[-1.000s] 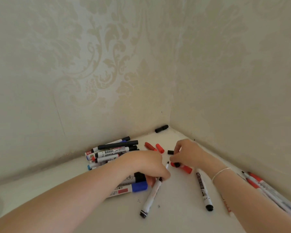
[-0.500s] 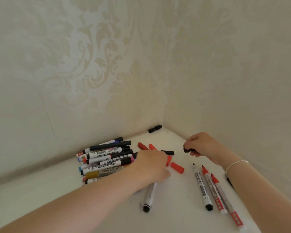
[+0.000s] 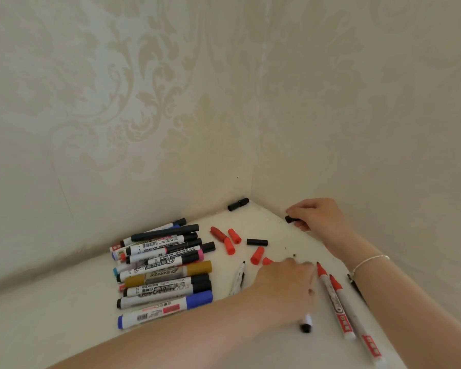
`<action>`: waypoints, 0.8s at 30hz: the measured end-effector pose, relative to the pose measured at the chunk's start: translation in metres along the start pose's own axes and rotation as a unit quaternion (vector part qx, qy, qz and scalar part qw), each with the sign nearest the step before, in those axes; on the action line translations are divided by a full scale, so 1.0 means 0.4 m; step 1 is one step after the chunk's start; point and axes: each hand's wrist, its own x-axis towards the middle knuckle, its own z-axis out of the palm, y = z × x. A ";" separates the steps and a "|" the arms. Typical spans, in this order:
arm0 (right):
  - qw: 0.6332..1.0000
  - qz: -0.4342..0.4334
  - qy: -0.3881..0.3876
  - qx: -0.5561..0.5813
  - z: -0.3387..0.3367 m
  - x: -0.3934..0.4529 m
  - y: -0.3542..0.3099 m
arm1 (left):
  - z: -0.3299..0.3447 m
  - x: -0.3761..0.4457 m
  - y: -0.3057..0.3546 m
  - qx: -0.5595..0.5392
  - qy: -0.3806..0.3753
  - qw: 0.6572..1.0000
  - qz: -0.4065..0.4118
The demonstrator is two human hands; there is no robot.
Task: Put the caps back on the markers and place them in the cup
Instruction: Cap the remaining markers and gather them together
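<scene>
Right hand (image 3: 316,214) near the wall corner, fingers curled, pinching a black cap (image 3: 290,219) at the fingertips. Left hand (image 3: 282,286) is down on the table (image 3: 64,315) over a black-ended marker (image 3: 306,325); fingers look curled on it, but it's motion-blurred so can't tell the grip for sure. Just right of it: two uncapped red markers (image 3: 336,302) side by side, tips toward the wall. Just left: one uncapped black-tip marker (image 3: 238,279). Beyond the left hand: loose red caps (image 3: 230,239), another black cap (image 3: 256,242), one more in the corner (image 3: 238,204). Capped pile (image 3: 165,272) further left. No cup in view.

Handling: markers are light, stiff, smooth plastic, will roll. Grip mid-barrel, keep fingers off the wet tip. Caps are small, pinch by the sides, push on straight until seated.
</scene>
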 end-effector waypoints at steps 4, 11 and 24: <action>0.979 -0.018 0.103 0.176 -0.012 0.003 -0.017 | -0.063 0.006 -0.053 -0.217 0.061 0.972 -0.072; 0.955 0.022 0.007 0.297 0.014 -0.013 -0.047 | -0.152 0.001 -0.160 -0.447 0.109 0.876 -0.145; 0.971 -0.036 -0.018 0.235 0.079 -0.042 -0.076 | -0.153 -0.037 -0.195 -0.329 0.155 0.930 -0.055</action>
